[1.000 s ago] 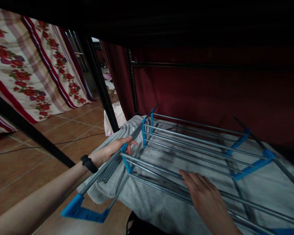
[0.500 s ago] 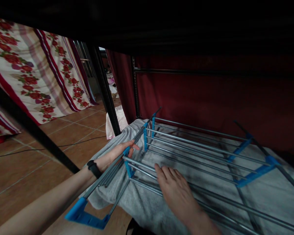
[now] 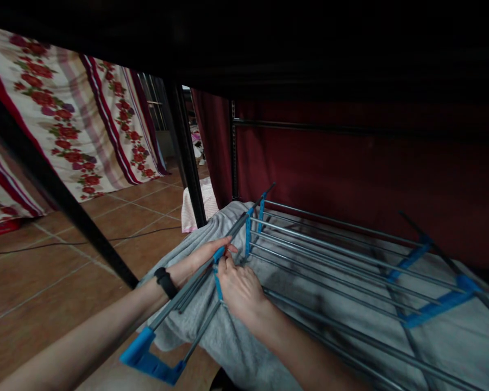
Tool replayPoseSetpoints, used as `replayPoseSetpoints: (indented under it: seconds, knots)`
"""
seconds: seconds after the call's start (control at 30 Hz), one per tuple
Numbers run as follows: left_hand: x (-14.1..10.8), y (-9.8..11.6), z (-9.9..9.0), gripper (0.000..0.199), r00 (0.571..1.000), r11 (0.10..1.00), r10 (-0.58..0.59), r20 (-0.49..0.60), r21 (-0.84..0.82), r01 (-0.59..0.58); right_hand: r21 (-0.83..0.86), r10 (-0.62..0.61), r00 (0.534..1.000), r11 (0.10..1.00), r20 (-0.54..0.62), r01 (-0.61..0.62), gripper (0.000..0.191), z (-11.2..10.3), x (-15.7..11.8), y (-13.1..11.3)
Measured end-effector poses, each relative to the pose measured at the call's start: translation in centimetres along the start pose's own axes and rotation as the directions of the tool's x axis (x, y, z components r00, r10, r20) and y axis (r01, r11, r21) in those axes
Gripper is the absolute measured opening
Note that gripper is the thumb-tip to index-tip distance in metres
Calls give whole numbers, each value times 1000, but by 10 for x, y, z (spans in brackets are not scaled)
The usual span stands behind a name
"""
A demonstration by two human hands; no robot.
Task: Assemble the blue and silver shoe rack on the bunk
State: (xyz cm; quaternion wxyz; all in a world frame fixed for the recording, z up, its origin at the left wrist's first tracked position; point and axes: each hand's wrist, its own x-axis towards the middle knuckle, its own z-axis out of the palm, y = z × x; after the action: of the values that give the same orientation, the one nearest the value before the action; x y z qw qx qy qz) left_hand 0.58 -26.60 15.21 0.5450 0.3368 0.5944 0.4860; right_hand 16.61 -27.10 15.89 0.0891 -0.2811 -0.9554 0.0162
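A drying rack of grey metal rods with blue plastic brackets [image 3: 442, 304] lies on a grey blanket [image 3: 236, 347]. My left hand [image 3: 212, 251], a black band on its wrist, is closed around the rack's side rods by a blue joint [image 3: 219, 253]. Its fingertips show past the rods. Close beside it, my right hand [image 3: 240, 285] bends its fingers over the end of a crossbar at a blue bracket [image 3: 218, 285]. That hand covers part of the bracket and the rod ends. A blue corner piece [image 3: 152, 358] juts out over the blanket's near left edge.
Black metal posts [image 3: 187, 163] stand at the left, with a dark slab low overhead. A dark red cloth [image 3: 350, 174] hangs behind. Past the posts are a tiled floor [image 3: 146, 201] with a cable, a floral curtain [image 3: 69, 130] and a pink-white cloth [image 3: 191, 209].
My right hand has moved left and away from me, off the middle of the near rods to the bracket beside my left hand. Its fingers have curled. My left hand keeps its hold.
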Motion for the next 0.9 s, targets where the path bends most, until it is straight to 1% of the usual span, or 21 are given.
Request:
replayPoseSetpoints:
  seconds: [0.1, 0.2, 0.33, 0.5, 0.63, 0.8, 0.9]
  knots:
    - [-2, 2, 2, 40, 1000, 999, -14, 8, -37, 14, 27, 20, 1000, 999, 7, -20, 41, 1, 1, 6]
    - [-3, 3, 4, 40, 1000, 997, -4, 22, -72, 5, 59, 16, 999, 998, 38, -18, 35, -1, 3, 10]
    - [-3, 3, 7, 40, 1000, 996, 0, 17, -84, 1, 56, 25, 998, 998, 60, -29, 35, -4, 4, 11]
    - [-5, 2, 10, 40, 1000, 995, 21, 1, -96, -20, 77, 31, 998, 996, 49, -35, 34, -3, 5, 11]
    - [-6, 2, 11, 40, 1000, 991, -2, 1, -132, 2, 103, 34, 999, 994, 41, -38, 34, -1, 5, 13]
    - [-3, 2, 10, 40, 1000, 997, 8, -10, -77, -8, 148, 23, 998, 988, 62, -32, 33, -1, 7, 18]
    - [0, -1, 8, 42, 1000, 998, 18, 6, -63, -17, 177, 18, 997, 984, 77, -31, 32, -2, 7, 21]
